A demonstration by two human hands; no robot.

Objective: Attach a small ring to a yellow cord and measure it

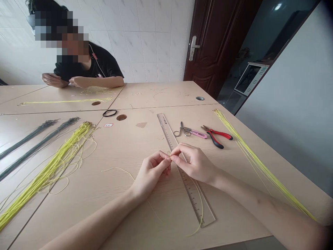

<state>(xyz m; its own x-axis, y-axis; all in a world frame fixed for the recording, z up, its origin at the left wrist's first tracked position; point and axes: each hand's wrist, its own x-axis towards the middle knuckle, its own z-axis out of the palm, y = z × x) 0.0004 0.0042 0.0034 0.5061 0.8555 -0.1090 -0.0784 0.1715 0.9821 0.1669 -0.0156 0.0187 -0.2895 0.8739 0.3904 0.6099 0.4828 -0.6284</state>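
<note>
My left hand (153, 170) and my right hand (194, 161) meet over the middle of the table, both pinching one thin yellow cord (201, 205) at a small loop between the fingertips. The cord trails from my right hand down over a clear ruler (171, 139) and curls off toward the table's near edge; another end runs left from my left hand. The ruler lies diagonally under my right hand.
A thick bundle of yellow cords (49, 166) and dark grey cords (33, 139) lie at the left, another yellow bundle (257, 163) along the right edge. Scissors (183, 131), a pink cutter (198, 134) and red pliers (217, 135) lie beyond the ruler. A person sits across the far table.
</note>
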